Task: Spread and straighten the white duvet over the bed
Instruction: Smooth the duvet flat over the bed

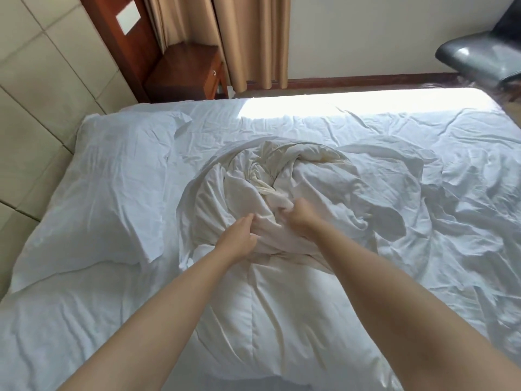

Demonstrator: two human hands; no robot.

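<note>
The white duvet lies bunched in a twisted heap in the middle of the bed, its cream inner filling showing at the top of the pile. My left hand grips a fold on the heap's near left side. My right hand is curled into the fabric just beside it, a little farther in. Both forearms reach out over the near part of the duvet.
A white pillow lies at the left by the padded headboard. A wooden nightstand and beige curtains stand beyond the bed. A black chair is at the far right. The sheet is wrinkled.
</note>
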